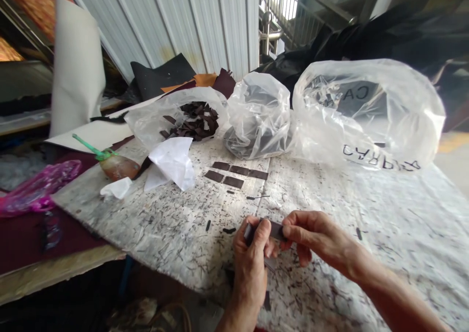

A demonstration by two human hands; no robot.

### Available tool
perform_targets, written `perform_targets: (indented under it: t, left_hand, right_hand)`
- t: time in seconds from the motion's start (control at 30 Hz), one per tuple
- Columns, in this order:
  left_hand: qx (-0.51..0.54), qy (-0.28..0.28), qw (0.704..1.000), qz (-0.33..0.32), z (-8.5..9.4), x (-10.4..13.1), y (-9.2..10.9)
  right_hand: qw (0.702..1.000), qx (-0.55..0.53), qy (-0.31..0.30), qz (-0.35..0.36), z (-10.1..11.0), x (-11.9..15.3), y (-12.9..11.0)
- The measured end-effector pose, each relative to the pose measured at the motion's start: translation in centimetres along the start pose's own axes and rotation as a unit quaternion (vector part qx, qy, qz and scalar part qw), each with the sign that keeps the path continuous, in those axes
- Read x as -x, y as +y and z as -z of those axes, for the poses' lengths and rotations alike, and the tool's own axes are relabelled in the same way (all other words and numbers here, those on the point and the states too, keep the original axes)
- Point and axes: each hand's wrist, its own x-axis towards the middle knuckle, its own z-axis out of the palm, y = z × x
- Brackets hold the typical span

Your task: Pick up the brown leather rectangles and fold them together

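My left hand [252, 261] is closed around small dark brown rectangular pieces that look like leather, its thumb pressing on top. The fingertips of my right hand [311, 234] pinch the right end of a dark brown leather piece [276, 230], whose other end meets my left thumb. How many pieces lie in the left palm is hidden. Beyond the hands, several flat dark rectangles [233, 181] lie in two rows on the stained white work surface [176, 229]. Thin dark slivers are strewn around them.
At the back stand a clear bag of brown scraps [200, 119], a second clear bag [258, 122] and a large bag with black lettering [370, 112]. Left are crumpled white paper [170, 163], a brown pot with a green brush [117, 167] and pink plastic [40, 188]. The table edge is near my left forearm.
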Motion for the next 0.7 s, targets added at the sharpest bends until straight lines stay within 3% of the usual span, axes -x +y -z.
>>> perform_targets:
  t: [0.27, 0.4, 0.57, 0.7]
  left_hand:
    - [-0.078, -0.014, 0.996, -0.03, 0.2, 0.0, -0.4]
    - [-0.1, 0.013, 0.995, -0.022, 0.2, -0.1, -0.5]
    - [-0.072, 0.013, 0.997, -0.002, 0.1, -0.2, -0.6]
    - [-0.073, 0.018, 0.997, -0.002, 0.1, 0.1, -0.5]
  right_hand:
    - [1.0, -0.016, -0.015, 0.02, -0.6, -0.3, 0.8]
    - [0.998, -0.031, -0.038, 0.034, -0.4, 0.4, 0.7]
    - [0.998, 0.012, 0.054, 0.016, -0.4, 1.0, 0.9]
    - [0.999, 0.017, 0.045, 0.018, -0.8, 0.6, 1.3]
